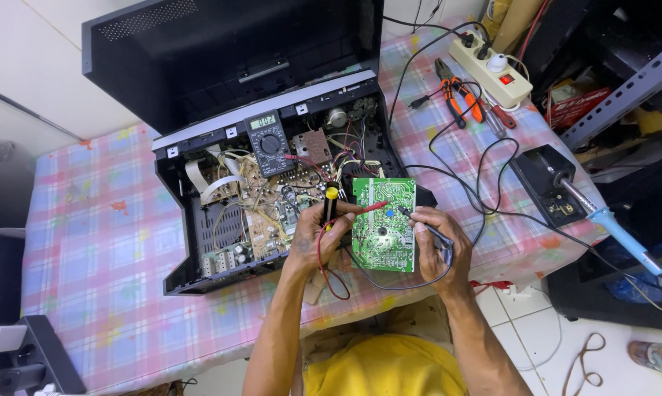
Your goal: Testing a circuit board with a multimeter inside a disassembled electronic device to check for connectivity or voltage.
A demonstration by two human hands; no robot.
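Two probes are on the green circuit board (pixel 384 224) at once, so we judge that we are in the middle of a meter check on its solder side. Our left hand (pixel 318 238) props the board up at its left edge and, with the same fingers, pinches the red probe (pixel 371 207), whose tip rests near the board's upper middle. Our right hand (pixel 439 246) is closed around the black probe (pixel 425 226), with its point touching the board's right edge. Both grips are pressed shut on their probes, not spread.

Next, as we read it, comes a steady hold while we glance up at the multimeter (pixel 269 143), which lies on the open chassis (pixel 272 198) and shows a reading we cannot make out surely. Moving to another pair of solder points would call for lifting one tip cleanly, since the joints sit close together and a slip could bridge two of them.

Looking at the board itself: it is a green rectangle, tilted and held above the near edge of the bench (pixel 111 249), just in front of the chassis. Pale printed tracks and a round ring pattern show on it, with a small blue mark near the red tip. Red and black leads loop below it.

A soldering iron (pixel 609 220), pliers (pixel 452 88) and a power strip (pixel 492 70) lie well apart to the right.
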